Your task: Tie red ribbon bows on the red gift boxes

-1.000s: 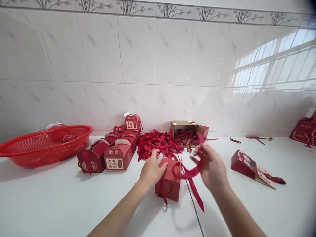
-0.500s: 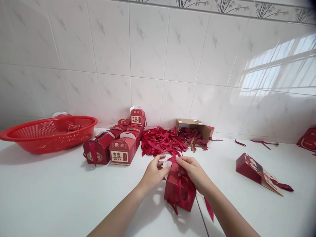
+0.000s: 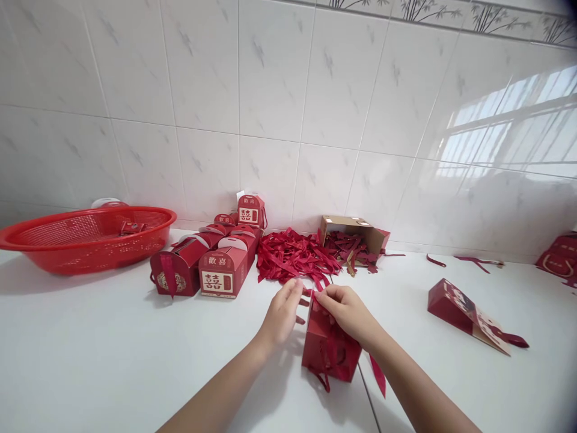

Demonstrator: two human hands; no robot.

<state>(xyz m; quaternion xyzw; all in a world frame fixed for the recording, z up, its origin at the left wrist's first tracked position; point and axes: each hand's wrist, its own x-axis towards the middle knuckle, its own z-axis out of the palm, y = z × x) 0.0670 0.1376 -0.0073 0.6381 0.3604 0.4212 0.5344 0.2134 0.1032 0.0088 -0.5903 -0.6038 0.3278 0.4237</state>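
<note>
A red gift box [image 3: 327, 355] stands on the white table with a red ribbon [image 3: 332, 346] hanging down its near side and a loop of cord low on it. My right hand [image 3: 345, 310] is closed at the top of the box, thumb and fingers pinching its upper edge. At the box's left side, my left hand [image 3: 283, 316] is open, its fingers stretched out and apart near the top edge. One ribbon end hangs out below my right wrist. Whether my right fingers also grip the ribbon is hidden.
Behind the hands lie a heap of red ribbons [image 3: 293, 255] and a cardboard box [image 3: 347, 221] of dark red strips. Several finished-looking gift boxes [image 3: 220, 276] stand to the left, beside a red plastic basket [image 3: 90, 252]. Farther right lies a flattened-looking red box [image 3: 455, 310].
The white flap at the top of the box, held by my left hand before, is now out of sight. My left fingers have opened and straightened; my right hand stays at the top.
</note>
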